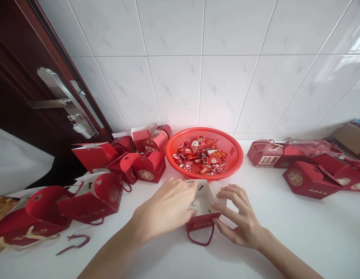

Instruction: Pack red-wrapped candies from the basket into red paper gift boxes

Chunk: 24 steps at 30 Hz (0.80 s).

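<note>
A small red box (202, 223) with a white inside stands open at the top on the white table, a dark red cord loop hanging from its front. My left hand (168, 207) grips the box's left side, its fingers bent over the wall. On the right side, my right hand (239, 215) touches the box and its flap with thumb and fingertips, the fingers spread. Just behind the box is a red plastic basket (235, 164) holding many wrapped candies (201, 155).
Several open red boxes (149, 166) crowd the left of the table (156, 255), near a loose cord (78, 244). More red boxes (310, 180) and a brown carton (351, 137) are at the right. Behind are a tiled wall and a door handle (49, 103).
</note>
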Motion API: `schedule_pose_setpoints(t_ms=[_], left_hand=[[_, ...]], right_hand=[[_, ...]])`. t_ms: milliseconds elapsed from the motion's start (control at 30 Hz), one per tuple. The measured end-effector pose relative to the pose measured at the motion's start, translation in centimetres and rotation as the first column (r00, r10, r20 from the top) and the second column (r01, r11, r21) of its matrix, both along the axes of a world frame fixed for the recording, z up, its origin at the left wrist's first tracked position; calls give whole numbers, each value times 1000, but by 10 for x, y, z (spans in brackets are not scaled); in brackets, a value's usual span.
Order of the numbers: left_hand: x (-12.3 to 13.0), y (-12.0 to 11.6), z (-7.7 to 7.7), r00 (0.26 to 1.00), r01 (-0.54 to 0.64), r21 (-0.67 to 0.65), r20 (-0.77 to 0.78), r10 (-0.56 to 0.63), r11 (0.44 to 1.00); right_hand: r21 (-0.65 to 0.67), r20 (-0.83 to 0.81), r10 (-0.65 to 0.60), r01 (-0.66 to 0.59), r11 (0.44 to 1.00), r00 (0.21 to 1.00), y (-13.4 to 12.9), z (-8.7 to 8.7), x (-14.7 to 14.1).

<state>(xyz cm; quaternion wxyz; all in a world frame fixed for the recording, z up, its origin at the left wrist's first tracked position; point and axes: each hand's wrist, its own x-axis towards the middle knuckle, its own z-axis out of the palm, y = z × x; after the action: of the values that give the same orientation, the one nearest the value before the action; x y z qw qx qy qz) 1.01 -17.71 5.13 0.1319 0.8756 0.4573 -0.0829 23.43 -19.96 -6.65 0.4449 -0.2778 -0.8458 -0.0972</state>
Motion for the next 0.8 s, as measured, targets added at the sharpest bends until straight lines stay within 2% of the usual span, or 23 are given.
schedule_pose_setpoints(t_ms=[100,200,300,367,433,467,500,533,567,600,700,800], left_hand=[[2,3,4,997,-47,-57,66,51,997],[2,6,3,995,-53,-82,86,60,995],[2,8,-2,995,-49,-97,86,57,994],[2,9,-3,995,-43,-103,81,51,994],[2,10,-4,996,-27,-114,81,36,993],[2,10,-4,996,-15,-119,86,25,993],[2,10,-4,995,-2,-121,94,13,993],[1,10,-4,995,10,-121,102,2,993],[0,9,-5,994,22,-116,111,-9,993],[0,9,-5,992,33,-107,123,-19,994],[-4,8,-5,987,57,-77,156,-45,995],[-7,6,-2,987,70,-76,150,-58,995]], right_hand=[[2,-12,40,-40,999,999,-2,0,0],[-40,-59,119,-121,992,991,0,10,2],[-87,-73,126,-133,987,989,15,36,8],[-95,-42,51,-55,994,998,39,58,14],[-196,3,-38,38,980,999,72,77,22],[-304,46,-93,103,947,995,92,84,26],[-425,110,-160,192,885,981,111,88,29],[-540,219,-228,313,782,949,131,90,31],[-618,354,-261,434,655,898,149,89,32],[-642,415,-259,482,596,872,165,86,32],[-680,524,-195,545,491,829,202,70,27],[-713,590,-96,573,404,802,219,58,21]])
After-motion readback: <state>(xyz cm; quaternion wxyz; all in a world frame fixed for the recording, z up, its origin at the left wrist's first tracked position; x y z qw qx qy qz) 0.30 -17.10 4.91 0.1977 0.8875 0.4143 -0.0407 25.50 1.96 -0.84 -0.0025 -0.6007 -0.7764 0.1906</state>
